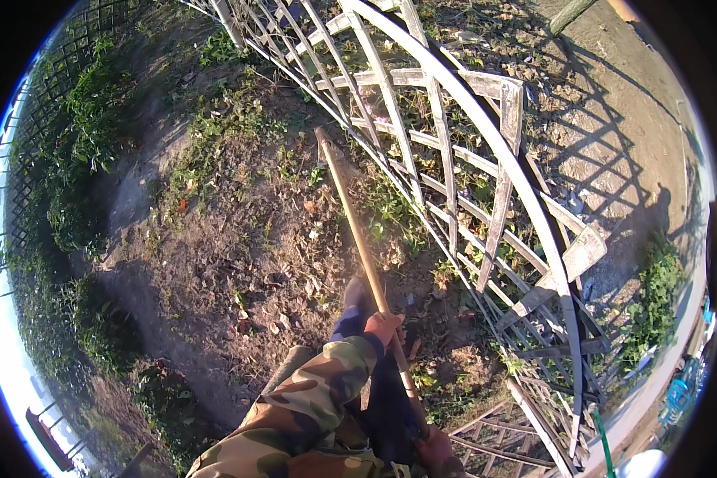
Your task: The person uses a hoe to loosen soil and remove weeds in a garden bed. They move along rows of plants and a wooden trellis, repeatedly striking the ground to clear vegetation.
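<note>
A long wooden-handled hoe (358,242) slants across the middle of the view, its far end low over leaf-strewn soil. My left hand (384,328), in a camouflage sleeve, is closed around the middle of the handle. Lower down, near the bottom edge, my right hand (435,448) grips the handle's near end. The blade at the far end is small and blurred, so whether it touches the soil cannot be told. One shoe (355,294) shows just left of the handle, on ground covered with dry leaves and weeds (263,263).
A wooden lattice fence (445,149) with a curved pale rail runs close along the right, over plants. Leafy bushes (89,131) line the left, with another lattice behind. A wooden post (570,17) stands at upper right. A paved strip (639,406) passes beyond the fence.
</note>
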Available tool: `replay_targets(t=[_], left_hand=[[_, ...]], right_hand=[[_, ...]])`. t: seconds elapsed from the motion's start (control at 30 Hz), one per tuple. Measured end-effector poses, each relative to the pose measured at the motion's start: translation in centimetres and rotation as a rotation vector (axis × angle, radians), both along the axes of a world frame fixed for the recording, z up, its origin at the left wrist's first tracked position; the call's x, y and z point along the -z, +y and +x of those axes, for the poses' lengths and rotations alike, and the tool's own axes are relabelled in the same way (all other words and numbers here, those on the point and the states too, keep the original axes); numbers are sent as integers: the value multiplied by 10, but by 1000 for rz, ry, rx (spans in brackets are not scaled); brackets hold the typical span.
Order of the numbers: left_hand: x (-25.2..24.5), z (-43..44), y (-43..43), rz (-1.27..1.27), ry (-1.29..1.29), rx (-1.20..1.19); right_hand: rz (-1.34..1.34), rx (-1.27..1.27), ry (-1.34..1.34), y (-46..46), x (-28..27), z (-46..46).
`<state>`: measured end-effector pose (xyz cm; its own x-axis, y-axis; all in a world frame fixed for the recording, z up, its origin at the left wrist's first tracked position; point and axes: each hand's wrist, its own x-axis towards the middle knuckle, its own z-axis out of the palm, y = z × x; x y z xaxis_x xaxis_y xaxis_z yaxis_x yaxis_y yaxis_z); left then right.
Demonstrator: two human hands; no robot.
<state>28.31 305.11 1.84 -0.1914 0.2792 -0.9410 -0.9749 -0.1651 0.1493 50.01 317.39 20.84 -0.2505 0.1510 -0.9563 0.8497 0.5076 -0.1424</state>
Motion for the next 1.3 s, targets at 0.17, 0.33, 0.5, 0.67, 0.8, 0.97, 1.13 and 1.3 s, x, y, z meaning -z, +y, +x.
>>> replay_targets(t=[0.17,0.33,0.5,0.67,0.8,0.97,1.13,1.3], left_hand=[[8,-15,-24,-103,184,45],[1,17,-12,-191,84,327],[-8,49,4,-180,-112,55],[-21,49,13,-124,-98,117],[-22,9,-3,-121,-33,-63],[-7,-48,-41,-186,135,-254],[18,-71,-74,-354,323,-44],[7,-32,-78,-458,312,229]], right_hand=[[-27,-43,72,-30,50,-48],[-33,-101,-38,-5,5,-9],[-29,-2,-240,27,-54,50],[44,-127,-183,29,-45,71],[25,-156,-126,24,-8,27],[34,-180,243,-37,64,-78],[24,-231,445,-83,97,-147],[-10,-479,372,-83,88,-117]])
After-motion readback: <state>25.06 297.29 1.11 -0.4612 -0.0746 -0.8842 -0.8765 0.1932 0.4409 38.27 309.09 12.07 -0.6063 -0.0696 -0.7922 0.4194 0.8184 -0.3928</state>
